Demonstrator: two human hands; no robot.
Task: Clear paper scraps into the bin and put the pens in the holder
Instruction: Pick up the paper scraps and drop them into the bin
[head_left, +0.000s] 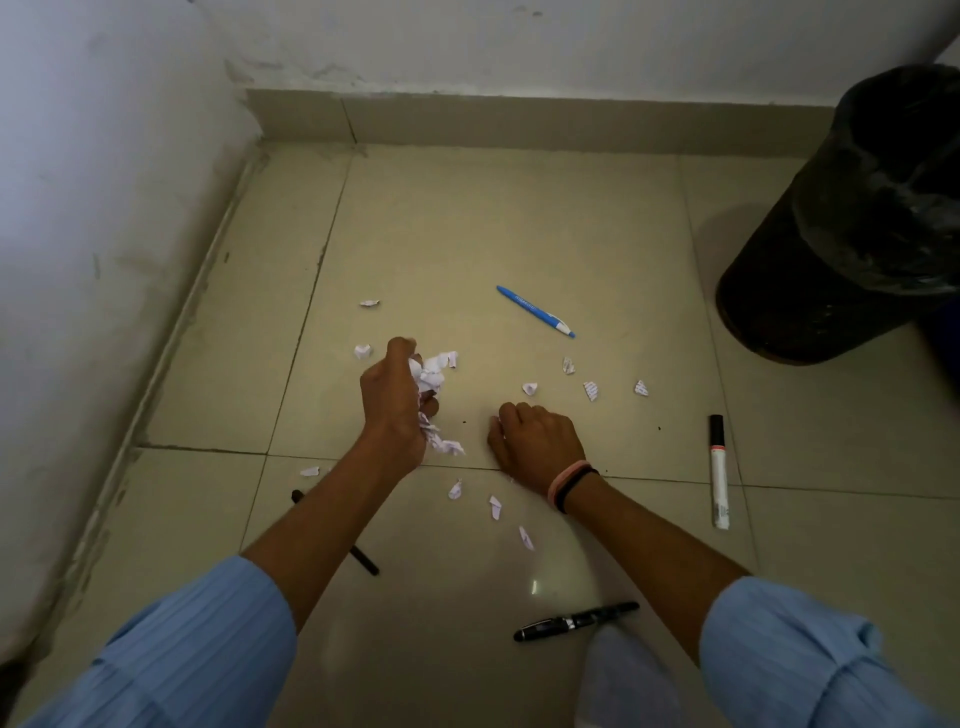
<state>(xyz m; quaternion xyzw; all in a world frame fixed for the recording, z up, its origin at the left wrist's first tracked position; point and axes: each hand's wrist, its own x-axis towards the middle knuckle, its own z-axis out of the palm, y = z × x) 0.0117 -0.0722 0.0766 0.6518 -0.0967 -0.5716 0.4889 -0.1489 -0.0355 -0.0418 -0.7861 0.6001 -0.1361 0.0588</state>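
My left hand (392, 402) is closed around a bunch of white paper scraps (430, 375), held just above the tiled floor. My right hand (535, 441) rests palm down on the floor, fingers curled over a small scrap at its fingertips. Several more scraps (590, 389) lie scattered around both hands. A blue pen (535, 312) lies beyond my right hand. A white marker (719, 470) lies to the right, a black pen (576, 621) near me, and another black pen (363, 558) is partly hidden under my left forearm. The black bin (841, 223) stands at the far right.
White walls (104, 208) close the corner at the left and back. The bin holds a dark liner and casts a shadow on the tiles. No pen holder is in view. My light blue sleeves fill the bottom corners.
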